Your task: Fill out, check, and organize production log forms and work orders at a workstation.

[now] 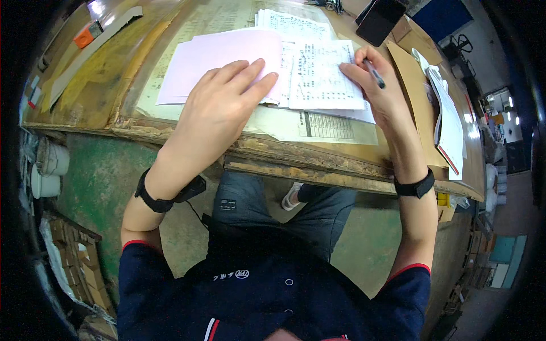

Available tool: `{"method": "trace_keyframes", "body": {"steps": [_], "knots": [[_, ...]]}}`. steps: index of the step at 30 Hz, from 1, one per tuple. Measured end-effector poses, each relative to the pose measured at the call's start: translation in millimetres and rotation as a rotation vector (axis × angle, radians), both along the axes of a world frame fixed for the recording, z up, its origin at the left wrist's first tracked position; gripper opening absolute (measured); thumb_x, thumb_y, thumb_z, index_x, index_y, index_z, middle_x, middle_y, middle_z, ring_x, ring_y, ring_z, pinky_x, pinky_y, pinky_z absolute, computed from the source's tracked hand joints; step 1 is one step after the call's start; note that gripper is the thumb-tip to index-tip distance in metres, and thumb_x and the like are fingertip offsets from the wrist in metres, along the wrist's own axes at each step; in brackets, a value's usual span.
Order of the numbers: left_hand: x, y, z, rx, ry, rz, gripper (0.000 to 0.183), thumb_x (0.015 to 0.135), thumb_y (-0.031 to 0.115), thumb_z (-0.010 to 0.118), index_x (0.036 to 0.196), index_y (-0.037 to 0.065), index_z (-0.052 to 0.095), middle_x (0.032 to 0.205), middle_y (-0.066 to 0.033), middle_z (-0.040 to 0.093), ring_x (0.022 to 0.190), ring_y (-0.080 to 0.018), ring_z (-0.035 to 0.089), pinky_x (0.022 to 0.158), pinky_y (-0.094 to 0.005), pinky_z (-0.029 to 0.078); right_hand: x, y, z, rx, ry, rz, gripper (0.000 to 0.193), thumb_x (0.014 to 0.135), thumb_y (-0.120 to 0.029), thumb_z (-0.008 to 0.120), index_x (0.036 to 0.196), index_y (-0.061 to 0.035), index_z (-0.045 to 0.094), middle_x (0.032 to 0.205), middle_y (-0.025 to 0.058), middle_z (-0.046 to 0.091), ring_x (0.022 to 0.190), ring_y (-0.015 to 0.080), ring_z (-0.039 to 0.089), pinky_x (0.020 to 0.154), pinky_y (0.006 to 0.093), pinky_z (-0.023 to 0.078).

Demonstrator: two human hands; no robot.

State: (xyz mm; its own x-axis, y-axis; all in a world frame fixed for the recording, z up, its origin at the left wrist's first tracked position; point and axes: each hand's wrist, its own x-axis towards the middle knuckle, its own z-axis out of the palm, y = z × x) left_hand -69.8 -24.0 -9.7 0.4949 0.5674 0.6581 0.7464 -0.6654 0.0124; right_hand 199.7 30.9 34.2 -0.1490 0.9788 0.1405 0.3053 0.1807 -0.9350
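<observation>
An open stack of papers lies before me on the worn wooden table (273, 149). Its left side is a pink sheet (182, 71); the right side is a white page (323, 79) covered in handwriting. My left hand (223, 105) rests palm down on the pink sheet, fingers stretched out and a little apart, near the fold. At the right edge of the white page, my right hand (382, 85) grips a dark pen (373, 74). The pen slants across the fingers, and the thumb touches the page. More handwritten sheets (296, 24) stick out at the far side.
A phone-like black device (380, 21) stands at the back right by a cardboard box (418, 38). Brown card (415, 85) and a pile of papers (446, 122) lie right of my hand. An orange tape measure-like object (87, 35) sits far left, beside a long cardboard strip (91, 54).
</observation>
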Motion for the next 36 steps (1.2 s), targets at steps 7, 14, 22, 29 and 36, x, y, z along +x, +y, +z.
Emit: {"method": "trace_keyframes", "body": {"steps": [7,14,22,29,36], "knots": [[-4.7,-11.7,3.6,0.027,0.036,0.019,0.041,0.074,0.001,0.059,0.114,0.006,0.066,0.120,-0.0130,0.064,0.103,-0.0298,0.063,0.084,-0.0379,0.053,-18.2,4.5,-20.7,0.025,-0.175,0.052,0.019,0.084,-0.010,0.068,0.084,-0.0091,0.049,0.071,-0.0041,0.047,0.061,0.0031,0.042,0.052,0.0182,0.032],[-12.5,-25.8,14.6,-0.067,0.102,-0.018,0.042,0.074,0.008,0.066,0.116,0.007,0.064,0.121,-0.0121,0.063,0.105,-0.0294,0.062,0.085,-0.0375,0.052,-28.5,-22.7,9.2,0.002,-0.466,-0.079,0.031,0.086,-0.033,0.069,0.083,-0.0066,0.053,0.066,0.0040,0.056,0.059,0.0095,0.053,0.054,0.0248,0.040],[-16.8,-28.7,85.9,-0.197,0.290,-0.274,0.047,0.074,0.016,0.072,0.118,0.003,0.061,0.120,-0.0152,0.062,0.101,-0.0289,0.062,0.078,-0.0370,0.053,38.2,-43.5,21.0,0.033,-0.085,-0.041,0.050,0.101,-0.054,0.035,0.097,-0.0082,0.055,0.076,0.0083,0.066,0.053,0.0073,0.053,0.052,0.0196,0.041],[48.0,-17.8,98.7,-0.131,0.624,-0.651,0.047,0.073,0.010,0.064,0.115,-0.010,0.057,0.118,-0.0236,0.059,0.082,-0.0200,0.060,0.064,-0.0291,0.050,48.2,-46.6,16.8,-0.057,0.024,-0.179,0.041,0.100,-0.047,0.046,0.087,-0.0095,0.056,0.060,-0.0028,0.050,0.047,0.0031,0.039,0.044,0.0187,0.028],[90.2,13.8,75.1,-0.183,0.729,-0.670,0.049,0.077,0.007,0.057,0.121,-0.014,0.051,0.118,-0.0324,0.056,0.082,-0.0266,0.064,0.066,-0.0325,0.052,38.0,-33.0,8.6,-0.098,0.082,-0.219,0.037,0.097,-0.040,0.056,0.074,-0.0106,0.055,0.057,-0.0073,0.042,0.043,0.0009,0.029,0.040,0.0195,0.019]]}}
